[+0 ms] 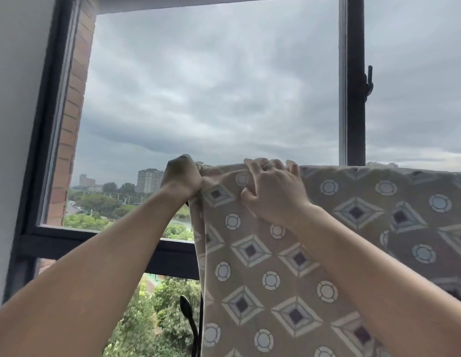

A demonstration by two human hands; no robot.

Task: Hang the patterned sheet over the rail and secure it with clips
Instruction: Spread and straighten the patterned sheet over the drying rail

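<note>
The patterned sheet [314, 253], tan with diamonds and circles, hangs draped across the right half of the view, its top fold running level at hand height. The rail under that fold is hidden by the cloth. My left hand [181, 180] is closed in a fist around the sheet's top left corner, bunching the fabric. My right hand [271, 191] presses on the top edge just to the right, fingers curled over the fold and thumb pinching the cloth. No clip is visible in either hand.
A dark-framed window [38, 155] fills the view, with a brick reveal at the left and a vertical mullion with a handle [369, 82] at the upper right. A black window handle [189, 320] sticks up at the bottom centre, beside the sheet's left edge.
</note>
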